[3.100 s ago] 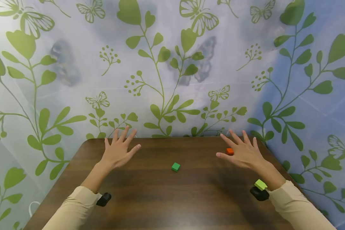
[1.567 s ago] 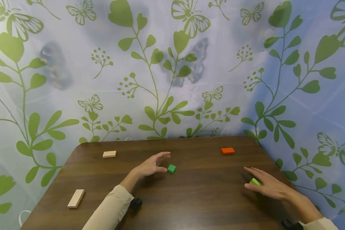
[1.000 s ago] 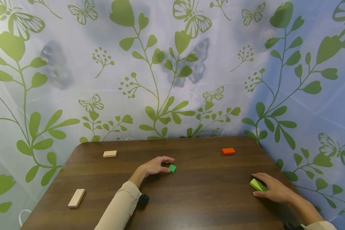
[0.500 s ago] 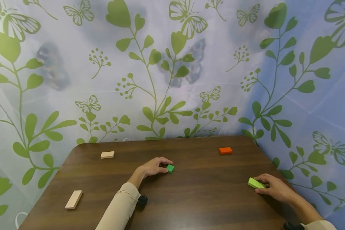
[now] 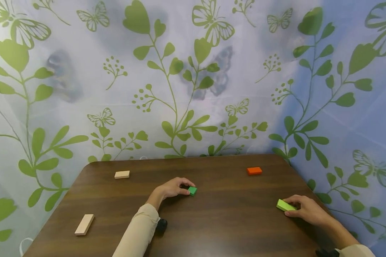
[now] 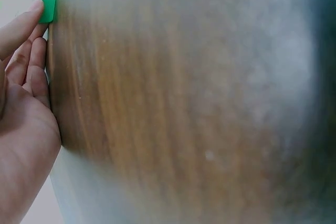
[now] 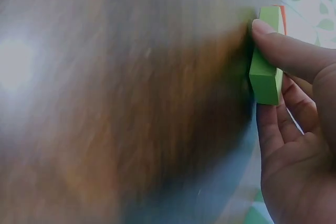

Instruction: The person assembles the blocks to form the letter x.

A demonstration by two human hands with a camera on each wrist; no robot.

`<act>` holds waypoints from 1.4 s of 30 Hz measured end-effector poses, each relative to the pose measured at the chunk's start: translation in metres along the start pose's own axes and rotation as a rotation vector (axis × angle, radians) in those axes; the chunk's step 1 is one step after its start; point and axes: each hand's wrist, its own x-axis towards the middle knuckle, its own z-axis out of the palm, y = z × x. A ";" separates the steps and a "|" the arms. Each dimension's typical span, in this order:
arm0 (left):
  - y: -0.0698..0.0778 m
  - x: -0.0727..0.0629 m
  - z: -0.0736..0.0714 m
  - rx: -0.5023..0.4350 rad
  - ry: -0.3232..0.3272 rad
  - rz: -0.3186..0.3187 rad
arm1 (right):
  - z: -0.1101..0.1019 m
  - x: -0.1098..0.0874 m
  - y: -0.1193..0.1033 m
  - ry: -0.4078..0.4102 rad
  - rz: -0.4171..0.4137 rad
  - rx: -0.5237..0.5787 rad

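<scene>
Near the middle of the brown table, my left hand (image 5: 172,187) pinches a small green block (image 5: 192,191) between thumb and fingers. The left wrist view shows the thumb lying on the face of that green block (image 6: 48,1). At the right side, my right hand (image 5: 308,210) grips a lime-green block (image 5: 285,205) by its long sides, its left end sticking out past the fingers. In the right wrist view the thumb presses on one face of the lime-green block (image 7: 266,56), with the other fingers behind and below it.
An orange-red block (image 5: 254,171) lies at the back right of the wooden table (image 5: 225,221). Two pale wood-coloured blocks lie on the left: a pale block (image 5: 122,174) at the back and a longer pale block (image 5: 84,224) nearer the front. A patterned curtain (image 5: 180,71) hangs behind.
Both hands came down from spread fingers above the table. The left moved right to the green block and closed on it; the right closed on the lime-green block and turned it slightly.
</scene>
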 end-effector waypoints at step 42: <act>0.001 0.000 -0.003 -0.022 0.001 -0.048 | 0.050 0.102 -0.095 0.020 -0.103 0.027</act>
